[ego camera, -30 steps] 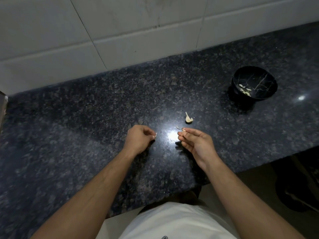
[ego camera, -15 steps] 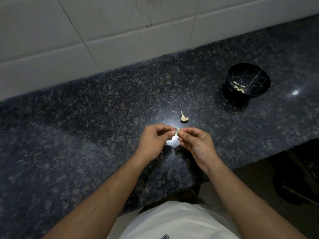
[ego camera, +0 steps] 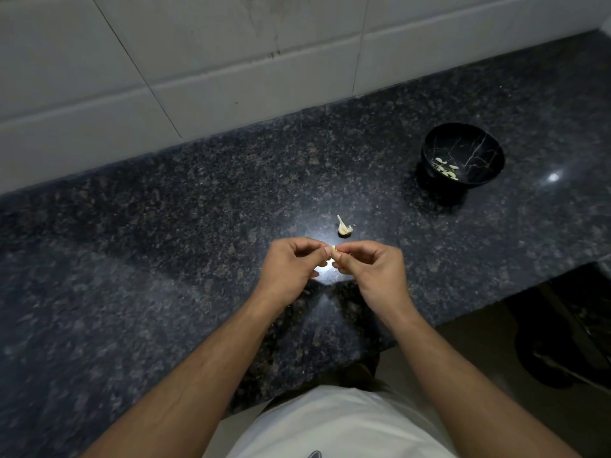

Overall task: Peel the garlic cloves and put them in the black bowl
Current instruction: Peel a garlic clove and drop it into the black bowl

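Worktop [ego camera: 165, 259] dark speckled granite; bowl [ego camera: 476, 143] black, pale veins; cloves [ego camera: 447, 168] inside bowl cream; wall tiles [ego camera: 198, 61] white.

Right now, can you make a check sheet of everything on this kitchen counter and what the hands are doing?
Surface: dark speckled stone counter, glossy, with light glare near the hands.
Job's things: black bowl at the far right, with a few pale peeled cloves inside; one small garlic clove pinched between both hands.
Clutter: a garlic piece with a papery tip lying on the counter just beyond the hands.
Hands: left hand and right hand meet at the fingertips, both pinching the clove above the counter.
Cables: nothing seen.
Surroundings: white tiled wall behind; dim floor at lower right, objects there too dark to tell.
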